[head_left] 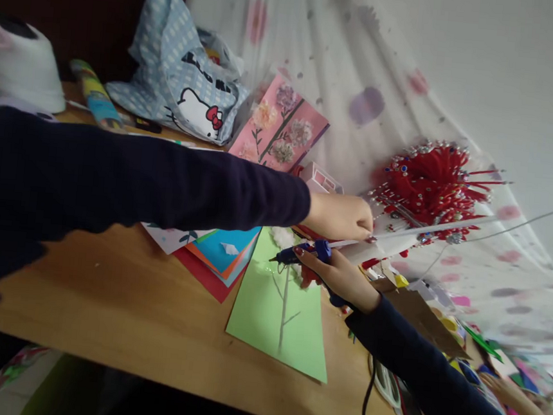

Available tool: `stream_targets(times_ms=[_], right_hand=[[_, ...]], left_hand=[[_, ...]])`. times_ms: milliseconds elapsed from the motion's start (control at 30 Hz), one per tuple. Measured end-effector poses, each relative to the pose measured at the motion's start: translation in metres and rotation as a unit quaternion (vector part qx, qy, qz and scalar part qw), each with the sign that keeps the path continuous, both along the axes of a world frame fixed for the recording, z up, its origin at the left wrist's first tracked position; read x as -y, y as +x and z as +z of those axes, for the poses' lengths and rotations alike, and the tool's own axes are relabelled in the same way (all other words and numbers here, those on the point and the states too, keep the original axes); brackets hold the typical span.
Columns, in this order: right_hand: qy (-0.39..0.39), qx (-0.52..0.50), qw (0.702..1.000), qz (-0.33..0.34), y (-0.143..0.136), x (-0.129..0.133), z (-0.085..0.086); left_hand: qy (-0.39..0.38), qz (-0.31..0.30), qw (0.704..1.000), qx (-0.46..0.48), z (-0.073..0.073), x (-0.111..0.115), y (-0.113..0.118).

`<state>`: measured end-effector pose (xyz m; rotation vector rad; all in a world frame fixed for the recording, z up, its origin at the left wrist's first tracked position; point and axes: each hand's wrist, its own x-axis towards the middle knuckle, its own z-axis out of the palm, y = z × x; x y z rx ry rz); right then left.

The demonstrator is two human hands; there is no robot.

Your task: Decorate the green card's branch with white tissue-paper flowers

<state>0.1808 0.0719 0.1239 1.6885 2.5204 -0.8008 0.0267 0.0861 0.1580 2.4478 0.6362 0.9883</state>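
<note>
Here's our right hand (354, 282) closed round the glue gun (320, 250), nozzle over the green card (262, 313); our left hand (341, 217) curls shut, contents hidden. Our left sleeve (201, 185) partly blocks the far pink card (288, 124); red cords (428, 188) bunch far right.

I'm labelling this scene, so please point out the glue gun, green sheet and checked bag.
Glue gun (286, 255): head view, blue front near the tip.
Green sheet (257, 322): head view, bare lower left part.
Checked bag (166, 62): head view, upper fabric.
</note>
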Motion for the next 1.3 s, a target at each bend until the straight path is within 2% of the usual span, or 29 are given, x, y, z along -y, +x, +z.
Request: stream_targets(times_ms=[67,133,367,600,667,767,867,967,1067,1300], right_hand=[[0.001,0.000,1.000,0.004,-0.001,0.002,0.003],[0.005,-0.003,1.000,0.000,-0.003,0.005,0.007],[0.009,0.000,1.000,0.005,0.000,-0.002,0.015],[0.024,0.013,0.999,0.021,0.001,-0.008,0.012],[0.020,0.017,1.000,0.015,0.001,-0.007,0.008],[0.020,0.020,1.000,0.010,0.001,-0.007,0.002],[0.020,0.020,1.000,0.007,0.002,-0.007,-0.004],[0.013,0.022,1.000,-0.009,0.003,-0.008,-0.008],[0.010,0.019,1.000,-0.016,0.003,-0.010,-0.011],[-0.021,0.014,0.999,-0.032,0.000,-0.005,-0.009]], left_hand=[[-0.024,-0.032,0.999,-0.025,0.009,-0.004,0.011],[-0.037,-0.045,0.998,-0.018,0.009,-0.007,0.016],[-0.002,0.014,0.997,0.075,-0.002,-0.013,0.015],[-0.029,0.037,0.995,0.092,-0.010,-0.014,0.012],[-0.034,0.068,0.993,0.087,-0.019,-0.021,0.009],[-0.031,0.148,0.986,0.075,-0.040,-0.036,0.000],[0.009,0.213,0.977,-0.015,-0.068,-0.049,-0.011],[0.002,0.224,0.971,-0.084,-0.096,-0.056,-0.019],[0.011,0.221,0.967,-0.122,-0.116,-0.058,-0.021],[0.090,0.230,0.953,-0.175,-0.139,-0.058,-0.024]])
